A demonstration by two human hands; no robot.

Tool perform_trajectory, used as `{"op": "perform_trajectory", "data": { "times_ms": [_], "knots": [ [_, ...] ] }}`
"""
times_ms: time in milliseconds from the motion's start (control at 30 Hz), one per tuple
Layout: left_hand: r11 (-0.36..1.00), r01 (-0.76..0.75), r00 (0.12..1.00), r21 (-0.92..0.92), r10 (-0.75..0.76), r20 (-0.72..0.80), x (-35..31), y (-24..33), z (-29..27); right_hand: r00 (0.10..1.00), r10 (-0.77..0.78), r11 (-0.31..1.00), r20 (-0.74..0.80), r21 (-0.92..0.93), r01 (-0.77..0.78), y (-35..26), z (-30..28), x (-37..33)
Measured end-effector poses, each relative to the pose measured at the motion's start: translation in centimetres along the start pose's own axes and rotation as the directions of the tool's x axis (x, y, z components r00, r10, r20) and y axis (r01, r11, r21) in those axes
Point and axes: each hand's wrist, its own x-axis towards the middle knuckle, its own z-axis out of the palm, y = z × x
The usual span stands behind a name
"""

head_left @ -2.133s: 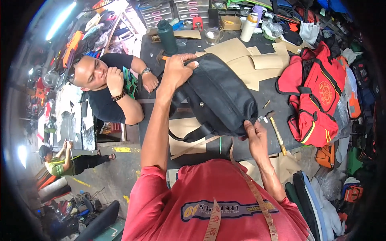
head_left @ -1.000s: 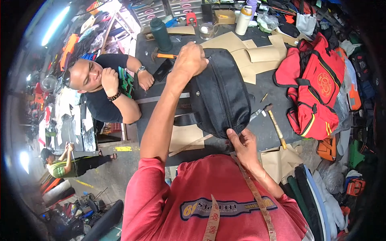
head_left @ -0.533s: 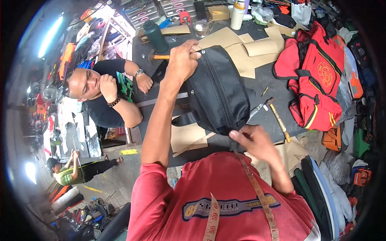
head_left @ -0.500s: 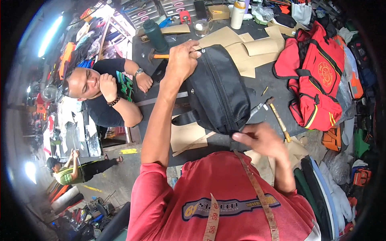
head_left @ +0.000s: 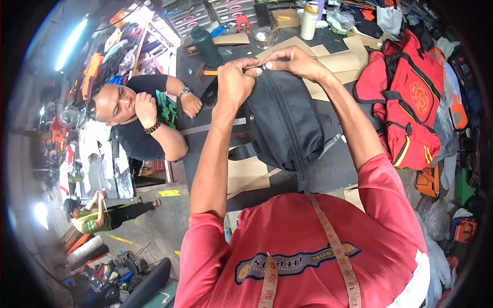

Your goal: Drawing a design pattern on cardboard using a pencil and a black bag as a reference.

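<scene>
A black zippered bag (head_left: 285, 118) rests on the dark worktable, its long zipper running from the far end toward me. Both my hands meet at the bag's far end. My left hand (head_left: 236, 82) is closed, its thumb and fingers pinching the far left corner by a small metal fitting (head_left: 264, 66). Across from it my right hand (head_left: 297, 62) pinches the same far edge with thumb and forefinger. The fingers hide exactly what lies between them. A black strap (head_left: 303, 177) hangs off the near end, and a side loop (head_left: 244, 151) sticks out left.
Brown paper sheets (head_left: 341, 65) lie beyond and under the bag. A red bag (head_left: 411, 102) stands at right. A dark green bottle (head_left: 205, 46), hammer (head_left: 208, 72) and white bottle (head_left: 309, 21) are at the far side. A person (head_left: 138, 115) leans on the table's left edge.
My right hand has moved from the bag's near end to its far end, beside my left hand. The near strap now hangs free.
</scene>
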Motion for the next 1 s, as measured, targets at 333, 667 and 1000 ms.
{"op": "perform_trajectory", "data": {
  "times_ms": [333, 667, 1000],
  "knots": [
    [0.983, -0.091, 0.996, -0.158, 0.090, -0.017, 2.3, -0.9, 0.5, 0.941, -0.030, 0.999, -0.336, -0.052, 0.013, -1.5, 1.5, -1.6],
    [0.997, 0.081, 0.996, 0.000, -0.081, -0.042, 1.3, 0.4, 0.8, 0.932, 0.084, 0.996, -0.352, 0.030, -0.079, -0.1, 0.5, -1.9],
    [0.996, -0.084, 0.994, 0.043, 0.087, -0.071, 0.9, -0.6, 1.3, 0.977, -0.017, 0.997, -0.213, -0.075, 0.001, -0.8, 0.4, -1.6]
  ]
}}
